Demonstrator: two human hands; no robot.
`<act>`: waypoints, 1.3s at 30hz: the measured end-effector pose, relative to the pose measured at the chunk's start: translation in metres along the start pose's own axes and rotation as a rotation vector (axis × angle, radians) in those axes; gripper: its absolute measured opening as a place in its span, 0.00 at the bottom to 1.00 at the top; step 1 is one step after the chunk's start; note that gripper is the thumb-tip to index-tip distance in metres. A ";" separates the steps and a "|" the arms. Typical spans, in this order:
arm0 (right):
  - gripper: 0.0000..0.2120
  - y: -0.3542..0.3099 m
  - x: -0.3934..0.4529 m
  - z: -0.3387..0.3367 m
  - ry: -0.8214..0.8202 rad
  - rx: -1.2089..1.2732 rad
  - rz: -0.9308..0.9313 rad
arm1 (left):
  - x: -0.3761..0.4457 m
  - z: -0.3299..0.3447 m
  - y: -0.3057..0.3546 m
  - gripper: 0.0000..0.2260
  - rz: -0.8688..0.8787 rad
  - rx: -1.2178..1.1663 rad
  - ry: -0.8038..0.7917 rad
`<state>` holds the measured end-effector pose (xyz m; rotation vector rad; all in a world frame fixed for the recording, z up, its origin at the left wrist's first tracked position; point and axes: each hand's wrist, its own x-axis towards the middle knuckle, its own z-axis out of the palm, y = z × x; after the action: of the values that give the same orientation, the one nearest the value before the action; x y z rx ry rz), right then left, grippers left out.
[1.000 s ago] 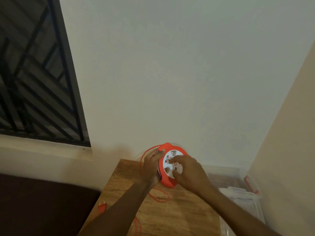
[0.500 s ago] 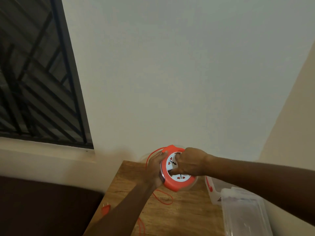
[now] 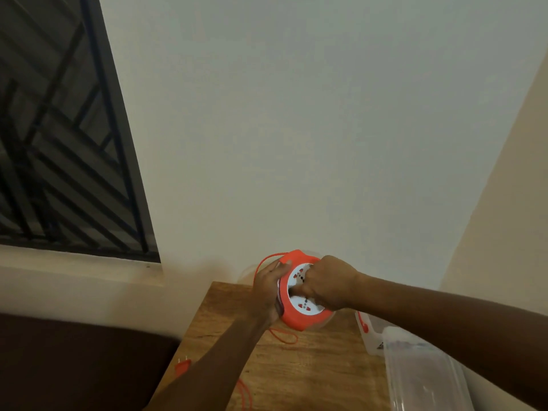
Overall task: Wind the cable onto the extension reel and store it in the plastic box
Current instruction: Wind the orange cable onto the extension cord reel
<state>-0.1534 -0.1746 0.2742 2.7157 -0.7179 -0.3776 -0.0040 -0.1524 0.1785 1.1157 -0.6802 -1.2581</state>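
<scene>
Head view caught winding underway: left hand (image 3: pixel 267 289) gripped the reel (image 3: pixel 299 315), right hand (image 3: pixel 327 286) clenched on its face, loose cable (image 3: pixel 283 336) awaiting further turns.

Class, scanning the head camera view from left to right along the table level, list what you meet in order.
Orange plug → left hand → orange reel → right hand → clear plastic box

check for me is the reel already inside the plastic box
No, both hands hold the reel above the wooden table, left of the plastic box.
</scene>
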 end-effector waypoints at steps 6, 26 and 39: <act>0.32 -0.028 0.011 0.026 0.360 1.598 0.917 | -0.007 0.015 0.002 0.11 0.139 -0.121 0.031; 0.21 -0.003 -0.014 -0.003 0.046 0.217 0.114 | 0.006 -0.002 0.004 0.25 -0.254 -0.105 -0.110; 0.35 -0.013 -0.002 0.003 -0.103 -0.348 -0.393 | 0.002 -0.027 0.004 0.18 -0.280 0.032 -0.283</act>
<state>-0.1502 -0.1638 0.2676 2.5000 -0.1154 -0.6676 0.0221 -0.1470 0.1724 1.0955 -0.7748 -1.6707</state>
